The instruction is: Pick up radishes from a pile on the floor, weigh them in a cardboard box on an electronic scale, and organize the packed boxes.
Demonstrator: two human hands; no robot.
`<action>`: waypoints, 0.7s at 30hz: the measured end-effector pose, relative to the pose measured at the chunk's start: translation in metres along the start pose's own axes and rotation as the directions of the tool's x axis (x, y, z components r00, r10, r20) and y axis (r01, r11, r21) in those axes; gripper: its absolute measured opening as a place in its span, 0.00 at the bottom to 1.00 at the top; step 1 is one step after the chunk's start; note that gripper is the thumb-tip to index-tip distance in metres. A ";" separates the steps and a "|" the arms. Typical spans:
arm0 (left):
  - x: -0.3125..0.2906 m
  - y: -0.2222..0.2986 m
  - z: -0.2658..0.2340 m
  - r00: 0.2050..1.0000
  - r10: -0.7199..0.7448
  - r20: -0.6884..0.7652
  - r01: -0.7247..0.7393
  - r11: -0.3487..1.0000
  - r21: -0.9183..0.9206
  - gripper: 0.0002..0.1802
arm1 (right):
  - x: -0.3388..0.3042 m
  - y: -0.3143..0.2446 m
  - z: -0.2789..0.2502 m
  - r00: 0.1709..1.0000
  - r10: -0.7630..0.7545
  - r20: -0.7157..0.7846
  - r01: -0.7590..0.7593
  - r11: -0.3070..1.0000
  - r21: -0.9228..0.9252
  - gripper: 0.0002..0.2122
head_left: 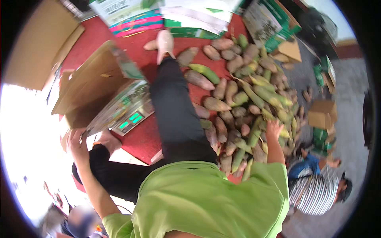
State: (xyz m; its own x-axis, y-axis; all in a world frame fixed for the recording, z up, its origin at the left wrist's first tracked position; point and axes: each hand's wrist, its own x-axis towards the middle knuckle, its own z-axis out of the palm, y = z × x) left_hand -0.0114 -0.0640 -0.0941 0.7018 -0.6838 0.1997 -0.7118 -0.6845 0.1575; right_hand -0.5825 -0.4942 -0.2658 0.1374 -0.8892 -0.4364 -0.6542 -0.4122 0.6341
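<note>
An open cardboard box (85, 85) stands on a digital scale (133, 121) with lit green figures, left of my leg. Its near edge is gripped by my left hand (78, 146), the fingers bent over the cardboard. On the right, a wide heap holds green radishes (254, 95) and reddish-brown sweet potatoes (216, 104). My right hand (274, 129) reaches into this heap, fingers apart on top of a yellow-green radish. Its fingertips are small and partly hidden, and no radish is lifted. The box's inside shows only in part, with bare brown walls.
Printed boxes (135, 18) line the far edge of the red floor covering (133, 47). A large cardboard box (39, 43) stands far left. Beyond the heap are a small brown box (321, 115) and a person in a striped shirt (313, 194). Another person is low on the left.
</note>
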 end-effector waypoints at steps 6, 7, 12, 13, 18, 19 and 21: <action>-0.007 0.000 0.001 0.998 -0.037 -0.056 0.034 0.998 -0.049 0.05 | 0.017 -0.001 0.015 0.995 -0.033 0.098 0.041 0.997 -0.071 0.20; -0.006 -0.002 0.003 0.998 -0.024 -0.066 0.020 0.998 -0.054 0.05 | 0.021 0.005 0.026 0.996 -0.027 0.089 0.034 0.996 -0.081 0.21; -0.013 -0.006 0.004 0.989 0.027 -0.145 -0.026 1.000 0.009 0.07 | 0.008 -0.023 -0.072 0.998 0.000 -0.068 0.015 0.975 0.223 0.32; -0.012 -0.005 0.003 0.990 0.028 -0.140 -0.028 1.000 0.004 0.07 | 0.013 -0.027 -0.079 0.997 -0.009 -0.082 0.027 0.976 0.218 0.32; -0.013 -0.010 0.003 0.982 0.043 -0.185 -0.041 0.999 0.019 0.09 | 0.012 -0.063 -0.210 0.845 -0.116 -0.522 0.529 0.319 0.786 0.31; -0.012 -0.009 0.004 0.980 0.037 -0.193 -0.034 0.999 0.020 0.09 | -0.001 -0.073 -0.248 0.806 -0.120 -0.580 0.592 0.137 0.794 0.29; -0.010 -0.006 0.000 0.983 0.070 -0.167 -0.069 0.998 0.016 0.11 | -0.033 -0.088 -0.321 0.693 -0.120 -0.711 0.703 -0.105 0.703 0.28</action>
State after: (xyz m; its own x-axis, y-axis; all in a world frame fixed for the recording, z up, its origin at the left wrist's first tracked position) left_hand -0.0141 -0.0533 -0.0975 0.6352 -0.6784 0.3691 -0.7578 -0.6399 0.1280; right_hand -0.2911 -0.4923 -0.1024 0.7020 -0.7082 0.0752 -0.3582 -0.4424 -0.8221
